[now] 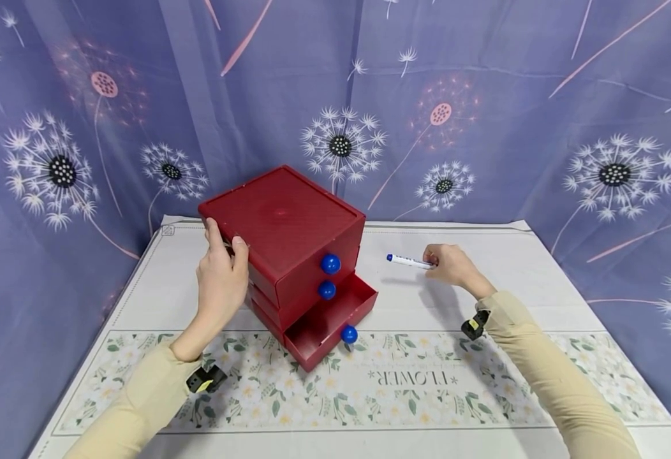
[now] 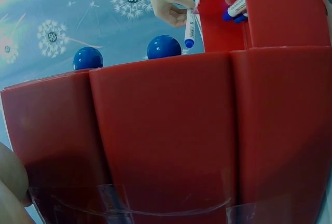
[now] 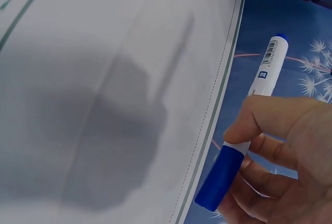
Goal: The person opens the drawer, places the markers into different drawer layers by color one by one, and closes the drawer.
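A red drawer cabinet [image 1: 280, 217] with blue knobs stands turned at an angle on the table. Its bottom drawer [image 1: 341, 312] is pulled out. In the left wrist view, several markers [image 2: 237, 7] with blue parts lie inside that drawer. My left hand [image 1: 223, 274] rests against the cabinet's left side near the top edge, fingers mostly straight. To the right of the cabinet, my right hand [image 1: 450, 264] pinches a white whiteboard marker [image 3: 267, 71] between thumb and fingers, raised above the table. The marker's blue cap [image 3: 220, 175] lies near the palm; its other blue end points toward the cabinet.
A white table cover [image 1: 404, 299] with a floral strip [image 1: 421, 401] lies under everything. A purple dandelion-print curtain [image 1: 485, 76] hangs behind and on both sides. Two more blue knobs [image 1: 330, 264] stick out from the closed upper drawers.
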Action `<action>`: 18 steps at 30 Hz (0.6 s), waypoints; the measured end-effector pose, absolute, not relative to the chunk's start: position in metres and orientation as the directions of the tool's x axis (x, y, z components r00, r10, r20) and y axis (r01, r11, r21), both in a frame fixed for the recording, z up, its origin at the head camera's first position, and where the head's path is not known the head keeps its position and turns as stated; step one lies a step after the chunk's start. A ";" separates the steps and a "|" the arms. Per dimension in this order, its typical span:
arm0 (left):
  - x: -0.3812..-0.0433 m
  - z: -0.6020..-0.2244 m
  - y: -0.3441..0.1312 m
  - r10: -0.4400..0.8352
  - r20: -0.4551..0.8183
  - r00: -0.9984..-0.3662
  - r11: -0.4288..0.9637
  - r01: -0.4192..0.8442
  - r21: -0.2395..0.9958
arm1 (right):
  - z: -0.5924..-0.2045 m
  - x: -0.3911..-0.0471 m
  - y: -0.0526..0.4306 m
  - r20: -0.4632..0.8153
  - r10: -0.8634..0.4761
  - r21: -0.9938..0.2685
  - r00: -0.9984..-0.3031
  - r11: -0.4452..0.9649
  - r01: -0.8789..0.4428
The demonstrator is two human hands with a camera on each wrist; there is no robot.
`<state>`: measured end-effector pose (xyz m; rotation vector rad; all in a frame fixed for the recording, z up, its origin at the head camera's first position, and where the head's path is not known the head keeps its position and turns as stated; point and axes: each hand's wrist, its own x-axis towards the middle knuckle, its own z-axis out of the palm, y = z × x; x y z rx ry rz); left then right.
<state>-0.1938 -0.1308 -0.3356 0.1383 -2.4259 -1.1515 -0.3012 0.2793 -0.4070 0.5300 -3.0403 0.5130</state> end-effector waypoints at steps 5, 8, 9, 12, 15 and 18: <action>-0.194 -0.335 -0.131 -0.278 0.354 -0.893 0.645 0.100 0.758 | -0.404 -0.300 0.276 0.065 -0.363 -0.322 -0.930 0.874 -0.364; -0.194 -0.335 -0.131 -0.277 0.353 -0.894 0.641 0.102 0.761 | -0.402 -0.298 0.274 0.062 -0.394 -0.328 -0.917 0.860 -0.391; -0.194 -0.335 -0.131 -0.276 0.352 -0.895 0.640 0.102 0.761 | -0.401 -0.298 0.274 0.062 -0.403 -0.329 -0.913 0.856 -0.400; -0.194 -0.335 -0.131 -0.275 0.350 -0.895 0.642 0.100 0.760 | -0.399 -0.297 0.272 0.058 -0.427 -0.331 -0.902 0.845 -0.421; -0.194 -0.335 -0.131 -0.273 0.352 -0.896 0.646 0.100 0.756 | -0.399 -0.296 0.270 0.054 -0.437 -0.334 -0.898 0.839 -0.429; -0.194 -0.335 -0.131 -0.273 0.348 -0.897 0.645 0.098 0.758 | -0.400 -0.296 0.270 0.050 -0.452 -0.339 -0.891 0.831 -0.441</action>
